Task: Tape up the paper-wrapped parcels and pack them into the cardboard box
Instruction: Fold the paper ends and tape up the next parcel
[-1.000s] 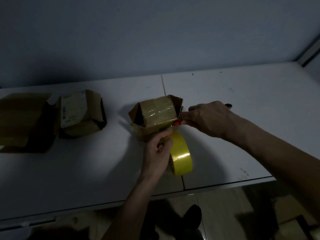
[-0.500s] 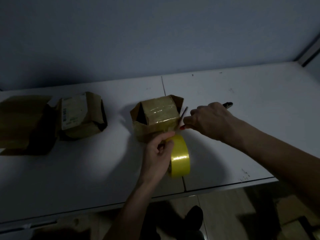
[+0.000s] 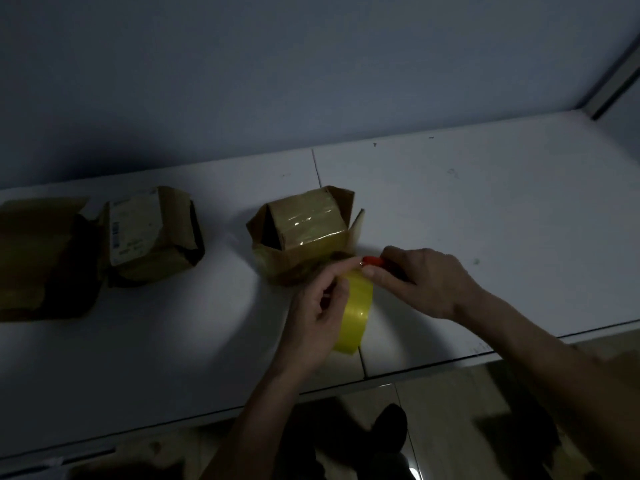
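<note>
Step in hand, by my reading: cutting the tape strip that runs from the roll to the parcel [image 3: 304, 233], centre of frame, on the white table [image 3: 485, 209].

Left hand [image 3: 317, 313] holds the yellow tape roll [image 3: 356, 310] just below the parcel, fingers curled round it, fingertips reaching up to the parcel's near face.

Right hand [image 3: 426, 278] grips a red-handled cutter [image 3: 372, 260], fingers curled about it. Blade not visible; cannot tell if it is scissors or a knife.

Next move probably calls for keeping the strip taut and cutting close to the roll, then pressing the loose end flat.

Parcel: taped top faces up, long axis running lower left to upper right. Roll stands on edge.

A second parcel [image 3: 152, 233] and the cardboard box [image 3: 38, 258] sit at left of frame.
</note>
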